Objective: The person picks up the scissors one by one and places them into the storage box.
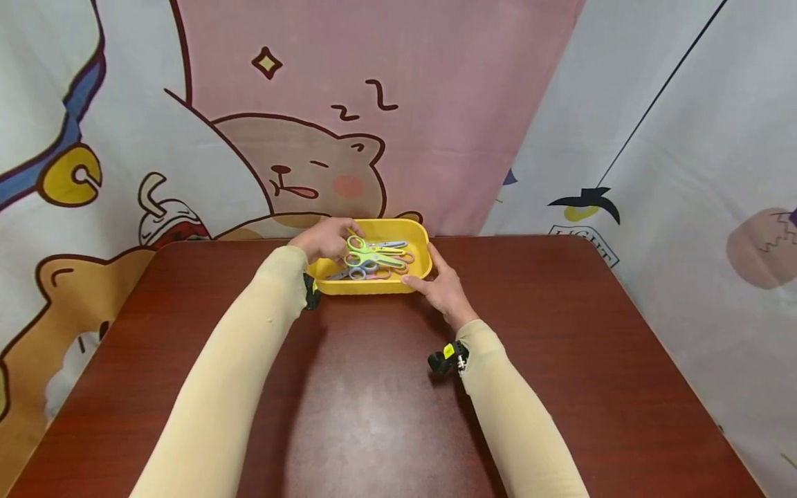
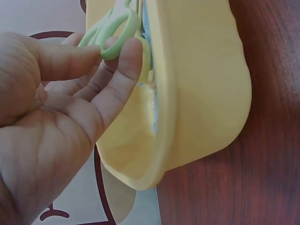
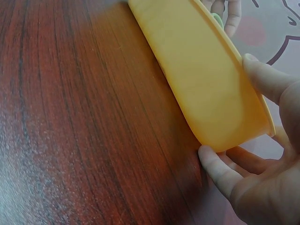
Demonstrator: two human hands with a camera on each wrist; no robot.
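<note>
A yellow plastic bin (image 1: 367,287) sits at the far middle of the table, holding several scissors with green, blue and pink handles. My left hand (image 1: 325,238) reaches over the bin's left end. In the left wrist view its thumb and fingers pinch the light green handle loops of a pair of scissors (image 2: 132,27); the blades are mostly hidden past the rim. Blue-handled scissors (image 1: 358,274) lie lower in the pile. My right hand (image 1: 447,290) grips the bin's right end, thumb on the rim and fingers around the outer wall, as the right wrist view shows.
The brown wooden table (image 1: 373,387) reaches back to a cartoon-printed curtain (image 1: 436,117) close behind the bin. Black wrist cameras are strapped to both sleeves, the right one (image 1: 441,362) low over the tabletop.
</note>
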